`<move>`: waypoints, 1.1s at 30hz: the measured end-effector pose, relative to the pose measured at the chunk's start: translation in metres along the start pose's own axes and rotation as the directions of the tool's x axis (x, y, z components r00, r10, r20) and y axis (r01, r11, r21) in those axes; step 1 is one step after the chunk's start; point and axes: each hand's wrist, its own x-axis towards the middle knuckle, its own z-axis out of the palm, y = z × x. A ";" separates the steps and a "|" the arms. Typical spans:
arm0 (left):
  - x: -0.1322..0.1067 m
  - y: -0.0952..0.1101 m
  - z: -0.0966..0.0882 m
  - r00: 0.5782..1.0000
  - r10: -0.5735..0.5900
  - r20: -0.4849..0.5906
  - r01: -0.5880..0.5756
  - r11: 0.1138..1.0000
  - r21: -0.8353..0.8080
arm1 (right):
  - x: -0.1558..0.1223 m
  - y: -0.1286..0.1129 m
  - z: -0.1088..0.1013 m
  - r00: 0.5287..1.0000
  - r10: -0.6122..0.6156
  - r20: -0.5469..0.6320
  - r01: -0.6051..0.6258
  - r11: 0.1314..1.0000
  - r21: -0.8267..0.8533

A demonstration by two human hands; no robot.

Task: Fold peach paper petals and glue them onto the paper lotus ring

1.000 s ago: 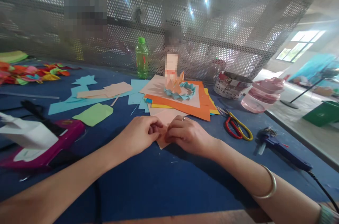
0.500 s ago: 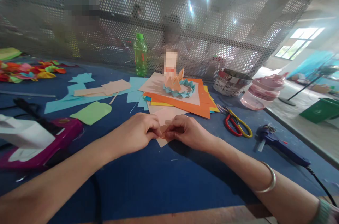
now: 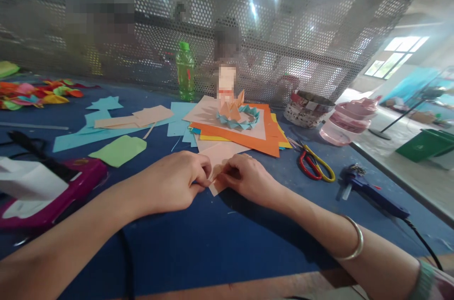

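Note:
My left hand and my right hand meet at the middle of the table, thumbs and fingertips pinched together. Between them is a small peach paper piece, mostly hidden by the fingers. Just under the hands lies a peach paper sheet, its corner pointing towards me. Behind it, a pile of coloured sheets has an orange sheet showing at its edge. On top of the pile stands a folded paper ornament with a blue zigzag ring and peach points.
Scissors and a glue gun lie to the right, near a pink bottle and a round container. Left are green paper, blue scraps and a purple power strip. A green bottle stands by the mesh screen.
My fingertips have shifted slightly, and my right hand's fingers are raised and more arched. Both hands stay together over the peach sheet. The whole view has shifted a little.

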 end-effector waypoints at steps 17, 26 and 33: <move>0.002 0.000 0.002 0.994 -0.014 -0.111 0.012 1.000 -0.024 | -0.002 -0.004 0.003 1.000 -0.004 -0.031 0.002 0.999 -0.054; 0.002 0.005 -0.001 1.000 -0.026 -0.008 0.027 0.998 0.065 | -0.001 -0.005 0.000 1.000 0.008 -0.004 -0.008 0.997 -0.079; 0.001 0.006 0.000 1.000 -0.019 0.007 0.019 0.996 0.082 | -0.001 -0.003 0.001 1.000 -0.014 -0.003 0.014 0.997 -0.081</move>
